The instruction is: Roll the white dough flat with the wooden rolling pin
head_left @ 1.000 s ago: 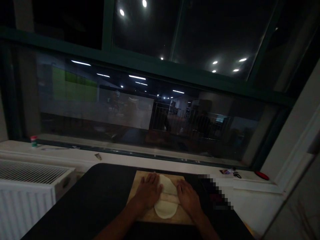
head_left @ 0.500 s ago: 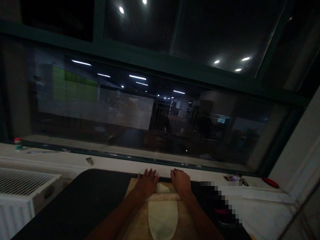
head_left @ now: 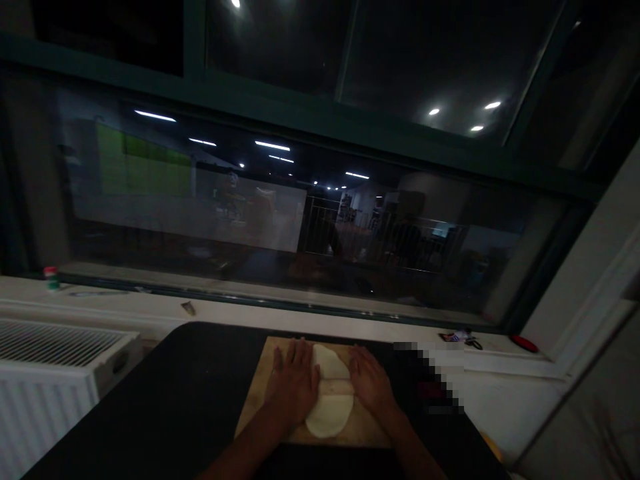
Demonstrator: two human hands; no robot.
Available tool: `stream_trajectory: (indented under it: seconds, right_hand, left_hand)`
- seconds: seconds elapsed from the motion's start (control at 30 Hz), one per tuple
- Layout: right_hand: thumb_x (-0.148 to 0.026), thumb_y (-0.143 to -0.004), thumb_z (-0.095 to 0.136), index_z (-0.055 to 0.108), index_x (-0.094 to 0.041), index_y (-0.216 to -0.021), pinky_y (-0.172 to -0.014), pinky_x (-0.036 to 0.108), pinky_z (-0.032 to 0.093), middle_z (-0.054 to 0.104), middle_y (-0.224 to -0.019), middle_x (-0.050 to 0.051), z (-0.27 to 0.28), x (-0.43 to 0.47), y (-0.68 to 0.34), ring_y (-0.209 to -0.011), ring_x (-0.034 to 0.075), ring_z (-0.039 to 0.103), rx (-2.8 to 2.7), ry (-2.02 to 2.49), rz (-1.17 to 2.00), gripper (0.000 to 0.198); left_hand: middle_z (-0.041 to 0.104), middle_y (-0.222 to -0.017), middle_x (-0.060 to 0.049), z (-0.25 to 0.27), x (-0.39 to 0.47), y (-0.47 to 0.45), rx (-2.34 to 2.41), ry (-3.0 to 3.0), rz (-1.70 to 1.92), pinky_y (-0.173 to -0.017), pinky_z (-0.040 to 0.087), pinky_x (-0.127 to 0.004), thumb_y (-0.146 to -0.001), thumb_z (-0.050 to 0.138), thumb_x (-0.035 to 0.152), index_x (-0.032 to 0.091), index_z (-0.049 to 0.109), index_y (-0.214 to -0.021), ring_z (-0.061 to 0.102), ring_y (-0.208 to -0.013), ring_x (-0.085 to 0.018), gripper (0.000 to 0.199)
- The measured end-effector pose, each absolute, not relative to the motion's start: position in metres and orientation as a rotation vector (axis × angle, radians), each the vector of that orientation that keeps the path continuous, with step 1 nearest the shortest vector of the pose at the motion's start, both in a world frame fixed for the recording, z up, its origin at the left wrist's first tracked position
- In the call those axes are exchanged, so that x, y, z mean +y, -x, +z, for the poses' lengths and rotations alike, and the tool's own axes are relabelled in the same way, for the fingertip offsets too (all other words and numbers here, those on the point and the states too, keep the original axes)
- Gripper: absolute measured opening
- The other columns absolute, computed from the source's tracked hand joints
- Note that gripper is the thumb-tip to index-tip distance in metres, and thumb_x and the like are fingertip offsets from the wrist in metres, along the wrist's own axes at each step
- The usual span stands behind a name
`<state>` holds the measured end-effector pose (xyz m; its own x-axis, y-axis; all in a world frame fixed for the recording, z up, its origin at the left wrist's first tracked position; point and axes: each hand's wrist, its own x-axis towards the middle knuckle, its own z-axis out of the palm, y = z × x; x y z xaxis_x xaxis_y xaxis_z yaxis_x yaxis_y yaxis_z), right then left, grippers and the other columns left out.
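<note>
A pale, flattened oval of dough lies on a light wooden board. Across the dough's middle rests a short wooden rolling pin, both its ends hidden under my hands. My left hand lies flat over the left end, fingers stretched forward over the board. On the other end sits my right hand, palm down, its fingers extended toward the window. Dough shows on both the far and near sides of the pin.
The board is on a black table against a white windowsill. A white radiator stands left. The sill holds a red-capped container, a small crumpled item, scissors and a red object. A blurred-out patch covers the table's right side.
The rolling pin and both hands have moved back toward me over the dough. My right hand's fingers, bent before, now lie straighter. The camera view has shifted, showing the board's near edge.
</note>
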<state>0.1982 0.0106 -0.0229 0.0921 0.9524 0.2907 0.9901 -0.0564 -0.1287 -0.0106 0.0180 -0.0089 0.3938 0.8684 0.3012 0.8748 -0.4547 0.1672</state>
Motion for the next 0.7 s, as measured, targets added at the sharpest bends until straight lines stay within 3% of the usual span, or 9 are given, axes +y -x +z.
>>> stream_trajectory:
  seconds: [0.2, 0.4, 0.5, 0.7]
  right_hand:
    - [-0.028, -0.098, 0.023, 0.055, -0.019, -0.133, -0.113, 0.044, 0.03, 0.049, -0.143, 0.005, -0.031, -0.038, -0.187, -0.136, 0.021, 0.039, -1.914, 2.043, -0.272, 0.049]
    - [-0.038, -0.1, 0.022, 0.048, -0.016, -0.14, -0.114, 0.043, 0.031, 0.041, -0.148, 0.006, -0.045, -0.087, -0.182, -0.139, 0.023, 0.034, -1.916, 1.976, -0.309, 0.053]
    - [-0.041, -0.1, 0.022, 0.048, -0.018, -0.14, -0.113, 0.045, 0.032, 0.041, -0.148, 0.005, -0.05, -0.096, -0.183, -0.138, 0.023, 0.035, -1.905, 1.95, -0.308, 0.053]
    - [-0.037, -0.1, 0.024, 0.054, -0.02, -0.135, -0.113, 0.046, 0.031, 0.046, -0.145, 0.005, -0.035, -0.052, -0.187, -0.137, 0.024, 0.037, -1.895, 1.995, -0.276, 0.05]
  left_hand:
    - [0.029, -0.155, -0.01, -0.014, -0.018, 0.023, -1.49, 2.678, -0.599, -0.116, 0.015, -0.059, -0.1, 0.021, 0.042, 0.015, 0.036, -0.147, 0.02, -0.144, -0.032, 0.056]
    - [0.024, -0.157, 0.0, -0.011, -0.051, 0.06, -1.181, 2.928, -0.632, -0.119, 0.014, -0.055, -0.102, 0.019, 0.044, 0.028, 0.02, -0.152, 0.019, -0.145, -0.024, 0.052]
    - [0.025, -0.156, 0.004, -0.009, -0.05, 0.081, -1.021, 3.032, -0.622, -0.12, 0.019, -0.046, -0.103, 0.023, 0.042, 0.034, 0.015, -0.152, 0.024, -0.144, -0.019, 0.05]
    - [0.031, -0.154, -0.003, -0.018, -0.007, 0.075, -1.167, 2.884, -0.652, -0.118, 0.022, -0.045, -0.102, 0.023, 0.046, 0.025, 0.029, -0.15, 0.029, -0.142, -0.022, 0.052]
